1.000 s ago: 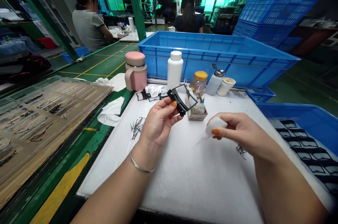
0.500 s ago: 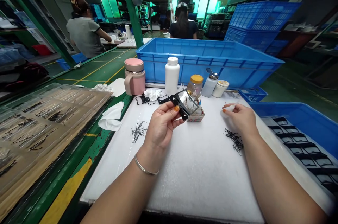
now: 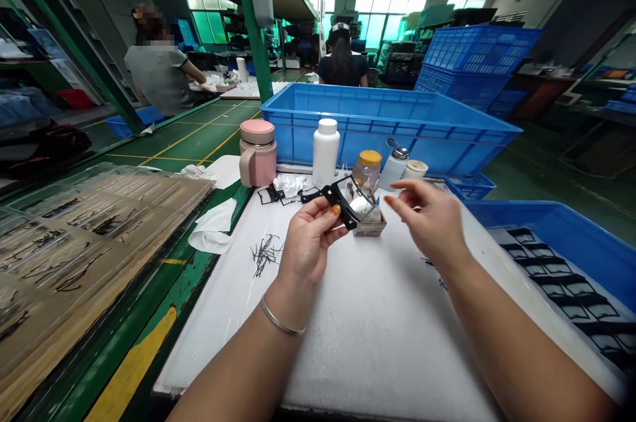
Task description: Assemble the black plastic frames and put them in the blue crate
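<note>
My left hand (image 3: 311,236) is closed on a small black plastic frame (image 3: 342,203), held tilted above the white work surface (image 3: 358,329), thumb on its near side. To its right, my right hand (image 3: 430,216) is raised with thumb and forefinger curled close together. Whatever may be between these fingertips is too small and blurred to make out. A pile of thin black strips (image 3: 442,283) lies partly hidden behind my right wrist. Another loose pile of black strips (image 3: 265,253) lies left of my left hand. More black frames (image 3: 271,195) rest at the back of the surface.
Along the back stand a pink mug (image 3: 258,154), a white bottle (image 3: 326,154), a yellow-lidded jar (image 3: 368,163), a pump bottle (image 3: 395,167) and a small box (image 3: 370,228). Behind is a blue crate (image 3: 387,117); another blue bin (image 3: 556,213) holds rows of frames. Two people sit beyond.
My right hand has moved left and slightly up, from beside the right pile of strips toward the frame. My left hand keeps its hold on the frame. The view has shifted slightly.
</note>
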The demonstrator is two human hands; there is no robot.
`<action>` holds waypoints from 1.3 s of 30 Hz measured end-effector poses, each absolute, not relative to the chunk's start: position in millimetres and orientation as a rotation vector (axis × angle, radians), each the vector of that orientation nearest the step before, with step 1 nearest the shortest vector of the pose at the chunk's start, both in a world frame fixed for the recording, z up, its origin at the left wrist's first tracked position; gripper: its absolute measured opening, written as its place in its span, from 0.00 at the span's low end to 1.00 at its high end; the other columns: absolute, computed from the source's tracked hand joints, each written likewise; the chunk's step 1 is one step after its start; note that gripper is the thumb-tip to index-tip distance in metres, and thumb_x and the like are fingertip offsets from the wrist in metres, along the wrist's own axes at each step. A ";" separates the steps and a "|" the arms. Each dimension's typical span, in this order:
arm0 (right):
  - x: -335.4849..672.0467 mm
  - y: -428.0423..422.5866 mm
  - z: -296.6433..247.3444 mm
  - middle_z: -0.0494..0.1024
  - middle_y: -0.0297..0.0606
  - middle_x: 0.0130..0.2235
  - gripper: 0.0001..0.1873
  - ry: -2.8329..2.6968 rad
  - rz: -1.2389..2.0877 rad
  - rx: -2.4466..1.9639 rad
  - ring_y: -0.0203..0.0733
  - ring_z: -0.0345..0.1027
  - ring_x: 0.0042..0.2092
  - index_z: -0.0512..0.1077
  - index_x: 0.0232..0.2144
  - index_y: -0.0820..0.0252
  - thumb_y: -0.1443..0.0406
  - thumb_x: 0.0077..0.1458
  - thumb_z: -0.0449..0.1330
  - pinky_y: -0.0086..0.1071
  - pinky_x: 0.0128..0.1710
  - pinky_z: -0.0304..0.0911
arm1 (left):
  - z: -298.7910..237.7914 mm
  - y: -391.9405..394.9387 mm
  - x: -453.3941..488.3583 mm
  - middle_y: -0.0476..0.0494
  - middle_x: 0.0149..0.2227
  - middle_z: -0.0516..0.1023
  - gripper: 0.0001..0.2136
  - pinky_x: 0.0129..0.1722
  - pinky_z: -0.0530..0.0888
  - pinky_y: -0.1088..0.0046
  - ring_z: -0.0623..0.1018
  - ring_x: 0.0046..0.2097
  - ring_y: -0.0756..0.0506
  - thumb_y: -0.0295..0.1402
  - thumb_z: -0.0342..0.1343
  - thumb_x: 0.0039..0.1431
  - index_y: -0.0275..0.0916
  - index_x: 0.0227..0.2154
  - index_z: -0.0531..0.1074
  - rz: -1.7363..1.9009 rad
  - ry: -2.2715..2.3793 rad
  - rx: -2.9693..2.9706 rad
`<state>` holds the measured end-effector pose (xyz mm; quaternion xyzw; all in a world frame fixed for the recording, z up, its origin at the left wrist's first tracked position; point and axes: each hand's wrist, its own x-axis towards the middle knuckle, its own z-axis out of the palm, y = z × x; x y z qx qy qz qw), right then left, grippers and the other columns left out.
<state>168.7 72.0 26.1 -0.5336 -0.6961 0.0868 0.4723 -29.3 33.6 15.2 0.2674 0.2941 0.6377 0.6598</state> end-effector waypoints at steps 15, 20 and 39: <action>155.6 73.6 8.1 0.74 0.33 0.26 0.06 -1.432 0.304 -1.051 0.35 0.67 0.24 0.73 0.32 0.59 0.62 0.56 0.60 0.29 0.23 0.61 | 13.0 32.6 -21.3 0.47 0.35 0.76 0.12 0.31 0.74 0.80 0.76 0.32 0.53 0.27 0.66 0.47 0.36 0.36 0.74 1.358 0.713 0.634; 168.4 61.8 21.9 0.72 0.32 0.23 0.06 -1.271 0.345 -0.921 0.35 0.66 0.22 0.74 0.29 0.60 0.63 0.56 0.62 0.29 0.19 0.61 | 8.7 32.1 -17.5 0.43 0.38 0.76 0.12 0.33 0.75 0.77 0.76 0.35 0.51 0.29 0.64 0.51 0.35 0.39 0.74 1.279 0.751 0.724; 153.6 42.9 30.0 0.77 0.35 0.27 0.03 -1.171 0.432 -0.680 0.33 0.69 0.22 0.76 0.33 0.63 0.68 0.57 0.61 0.27 0.20 0.62 | 5.0 29.1 -7.8 0.40 0.38 0.77 0.11 0.35 0.75 0.77 0.76 0.35 0.50 0.31 0.63 0.53 0.32 0.39 0.76 1.101 0.751 0.804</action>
